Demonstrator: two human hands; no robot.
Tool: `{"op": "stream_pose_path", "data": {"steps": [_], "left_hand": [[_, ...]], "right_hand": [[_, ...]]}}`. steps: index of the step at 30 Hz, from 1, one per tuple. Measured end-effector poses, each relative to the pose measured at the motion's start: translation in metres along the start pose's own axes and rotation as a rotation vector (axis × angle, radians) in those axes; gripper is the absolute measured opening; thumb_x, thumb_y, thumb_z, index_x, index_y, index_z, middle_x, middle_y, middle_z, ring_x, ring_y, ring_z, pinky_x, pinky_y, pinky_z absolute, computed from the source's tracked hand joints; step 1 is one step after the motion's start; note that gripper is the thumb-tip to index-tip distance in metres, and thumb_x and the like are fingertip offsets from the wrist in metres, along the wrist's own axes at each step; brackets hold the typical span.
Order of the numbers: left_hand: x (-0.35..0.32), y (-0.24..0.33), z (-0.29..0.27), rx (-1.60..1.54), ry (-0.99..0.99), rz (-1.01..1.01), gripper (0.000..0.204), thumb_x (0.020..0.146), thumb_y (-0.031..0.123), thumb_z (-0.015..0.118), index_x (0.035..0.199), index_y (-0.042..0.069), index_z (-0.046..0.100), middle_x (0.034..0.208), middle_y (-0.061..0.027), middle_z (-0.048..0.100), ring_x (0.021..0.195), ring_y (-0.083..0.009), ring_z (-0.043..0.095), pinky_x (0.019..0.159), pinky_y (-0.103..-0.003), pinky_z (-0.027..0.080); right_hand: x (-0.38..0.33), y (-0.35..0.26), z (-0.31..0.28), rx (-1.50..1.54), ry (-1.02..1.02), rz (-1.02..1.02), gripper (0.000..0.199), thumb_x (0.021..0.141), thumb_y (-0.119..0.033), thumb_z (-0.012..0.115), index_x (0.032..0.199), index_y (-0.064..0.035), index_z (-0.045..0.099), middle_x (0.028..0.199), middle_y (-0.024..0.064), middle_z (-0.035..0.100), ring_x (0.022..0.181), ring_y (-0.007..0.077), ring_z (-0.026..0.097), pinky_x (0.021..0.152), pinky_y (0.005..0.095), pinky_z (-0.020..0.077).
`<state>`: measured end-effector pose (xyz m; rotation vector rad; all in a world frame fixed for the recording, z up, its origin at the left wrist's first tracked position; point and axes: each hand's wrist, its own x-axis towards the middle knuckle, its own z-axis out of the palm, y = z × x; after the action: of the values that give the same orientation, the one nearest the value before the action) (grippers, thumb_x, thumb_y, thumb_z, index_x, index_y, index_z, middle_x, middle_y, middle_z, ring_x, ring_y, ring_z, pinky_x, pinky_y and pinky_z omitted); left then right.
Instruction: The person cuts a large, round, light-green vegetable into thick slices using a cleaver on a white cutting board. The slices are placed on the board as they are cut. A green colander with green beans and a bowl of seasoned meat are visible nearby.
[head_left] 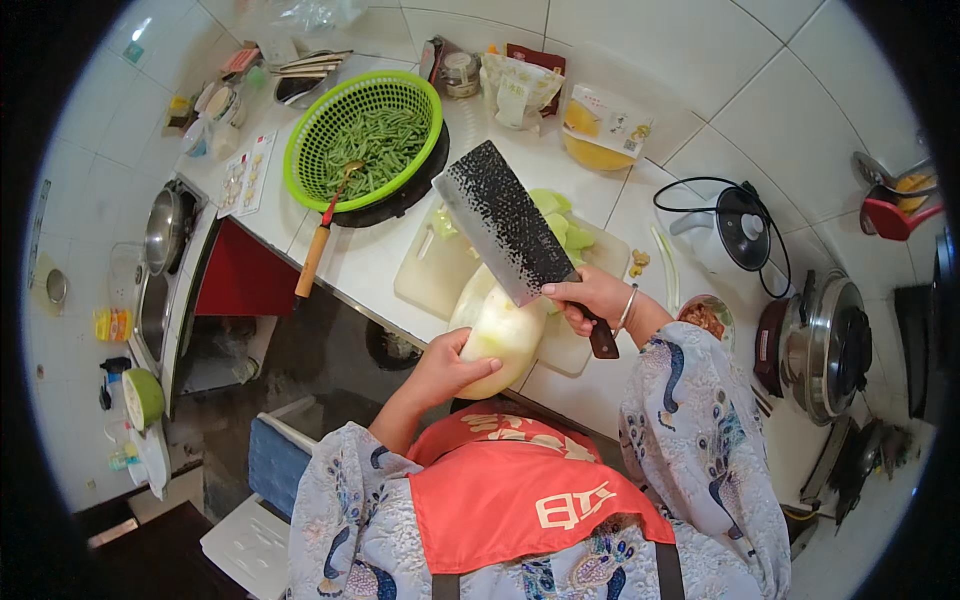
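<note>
My right hand (595,303) is closed around the dark wooden handle of a broad cleaver (505,220). Its blade, with a black speckled face, slants up and to the left, and its lower part overlaps the far end of a large pale gourd (500,335). Whether blade and gourd touch, I cannot tell. My left hand (455,368) grips the gourd from the left, thumb on top. The gourd looks peeled, whitish with a yellow-green tint. Beneath them lies a white cutting board (425,265), partly hidden. Pale green pieces (565,225) lie on it behind the blade.
A green basket (293,165) of cut green beans stands at the back left, a wooden-handled ladle (313,260) across its rim. On the right are ginger pieces (638,263), a scallion (665,262), a bowl of chopped meat (705,317), a white kettle (705,232) and a lidded cooker (830,345).
</note>
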<state>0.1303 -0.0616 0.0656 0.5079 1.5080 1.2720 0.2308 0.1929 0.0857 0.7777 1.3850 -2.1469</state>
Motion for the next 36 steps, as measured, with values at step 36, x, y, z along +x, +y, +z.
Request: {"op": "stream_pose_path", "data": {"steps": [36], "left_hand": [[0.004,-0.009,-0.017,0.107,-0.089,0.015,0.033,0.079,0.014,0.071,0.108,0.000,0.063,0.099,-0.0017,0.065,0.087,-0.0074,0.058,0.079,-0.025,0.047]], "right_hand": [[0.007,-0.027,-0.034,-0.371,-0.305,0.255,0.035,0.085,-0.023,0.061,0.057,-0.0063,0.047,0.044,0.0032,0.043,0.035,0.0137,0.044,0.035,0.0283,0.0343]]}}
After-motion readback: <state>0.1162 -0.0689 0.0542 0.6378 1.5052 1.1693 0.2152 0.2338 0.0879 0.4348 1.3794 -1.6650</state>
